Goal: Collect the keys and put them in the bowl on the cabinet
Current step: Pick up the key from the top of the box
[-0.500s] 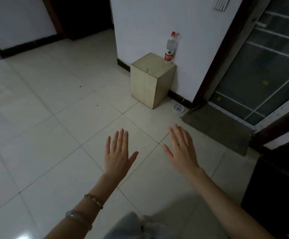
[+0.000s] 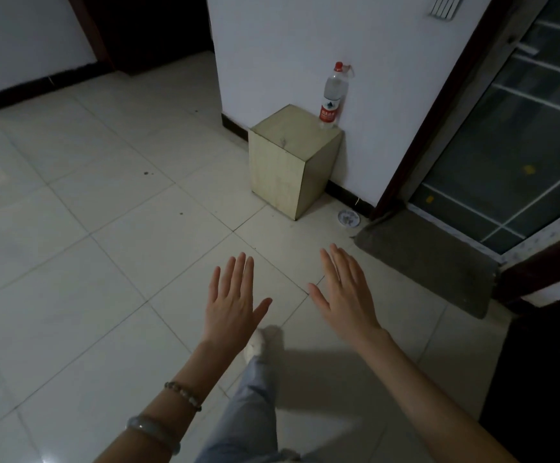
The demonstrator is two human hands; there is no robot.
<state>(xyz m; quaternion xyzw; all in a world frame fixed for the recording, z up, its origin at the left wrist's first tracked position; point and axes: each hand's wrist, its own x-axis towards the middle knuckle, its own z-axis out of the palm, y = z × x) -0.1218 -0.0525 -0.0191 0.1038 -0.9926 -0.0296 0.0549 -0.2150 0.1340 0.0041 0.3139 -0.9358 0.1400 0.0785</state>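
Head view: left hand (image 2: 231,305) and right hand (image 2: 347,295) both flat, empty, fingers spread, above tiled floor (image 2: 104,228).

A small round dish (image 2: 349,218), possibly the bowl, lies flat on the tiled floor (image 2: 111,248) just beside the wall's dark baseboard, between the wooden box (image 2: 292,162) and the doormat (image 2: 432,262).

Glossy ceramic floor tiles (image 2: 111,269); matt pale wooden box (image 2: 288,162); clear plastic bottle (image 2: 333,91); rough grey doormat (image 2: 429,262) at right.
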